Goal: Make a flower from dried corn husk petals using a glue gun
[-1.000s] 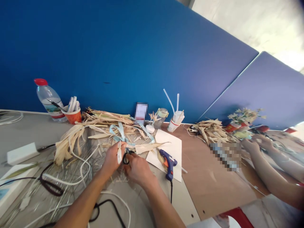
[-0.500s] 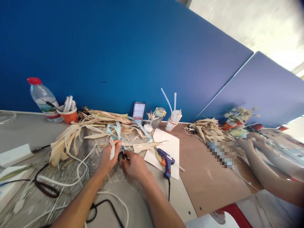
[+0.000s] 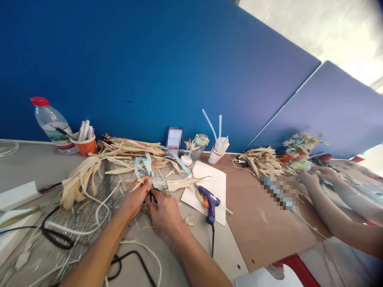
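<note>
Black-handled scissors (image 3: 152, 195) small, mostly hidden, on table by husks (image 3: 125, 153) | right hand (image 3: 163, 209) gripped them | left hand (image 3: 136, 196) pinched pale strip (image 3: 137, 185) | hands together

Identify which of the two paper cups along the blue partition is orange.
The orange paper cup beside the red-capped clear plastic water bottle, far left. The other, a white paper cup, holds clear glue sticks near the table's middle.

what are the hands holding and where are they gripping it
Right hand holds small black scissors by the handle loops; left hand pinches a pale husk strip at its lower end.
</note>
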The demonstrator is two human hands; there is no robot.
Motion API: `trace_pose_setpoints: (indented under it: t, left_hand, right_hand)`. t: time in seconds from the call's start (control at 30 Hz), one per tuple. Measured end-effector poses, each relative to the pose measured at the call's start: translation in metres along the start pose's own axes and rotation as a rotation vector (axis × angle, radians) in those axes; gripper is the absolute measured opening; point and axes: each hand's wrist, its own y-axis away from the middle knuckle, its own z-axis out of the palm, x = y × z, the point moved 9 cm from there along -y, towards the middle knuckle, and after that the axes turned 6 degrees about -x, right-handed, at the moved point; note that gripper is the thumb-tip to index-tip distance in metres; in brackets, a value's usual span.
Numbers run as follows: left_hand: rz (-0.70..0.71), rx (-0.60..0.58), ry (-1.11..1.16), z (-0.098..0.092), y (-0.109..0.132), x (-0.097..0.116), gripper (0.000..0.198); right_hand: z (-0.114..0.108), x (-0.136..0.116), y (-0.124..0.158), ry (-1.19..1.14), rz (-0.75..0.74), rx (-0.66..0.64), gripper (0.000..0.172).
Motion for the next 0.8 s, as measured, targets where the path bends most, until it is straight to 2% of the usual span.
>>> trace_pose_setpoints:
  t: [0.1, 0.17, 0.33, 0.43, 0.57, 0.7, 0.8]
  left_hand:
    - [0.051, -0.026, -0.056, 0.004, 0.002, 0.009, 0.03]
    - [0.073, 0.004, -0.097, 0.003, 0.003, 0.012, 0.027]
    - [0.058, 0.103, -0.144, -0.008, 0.002, 0.007, 0.026]
    - [0.044, 0.109, -0.17, -0.011, 0.001, 0.008, 0.027]
    - [0.035, 0.125, -0.21, -0.015, 0.001, 0.01, 0.029]
    - [0.005, 0.176, -0.17, -0.023, 0.001, 0.007, 0.027]
    - [0.014, 0.15, -0.118, -0.02, 0.0, 0.004, 0.025]
  right_hand:
    - [0.003, -0.01, 0.005, 0.057, -0.06, -0.066, 0.034]
    - [0.003, -0.014, 0.008, 0.089, -0.073, -0.085, 0.034]
    - [-0.004, -0.024, 0.012, 0.1, -0.109, -0.088, 0.038]
    - [-0.011, -0.031, 0.015, 0.035, -0.166, -0.086, 0.041]
    - [-0.017, -0.034, 0.02, 0.038, -0.165, -0.069, 0.036]
    - [-0.01, -0.036, 0.018, 0.068, -0.195, -0.044, 0.049]
    - [-0.002, -0.025, 0.012, 0.035, -0.143, -0.021, 0.058]
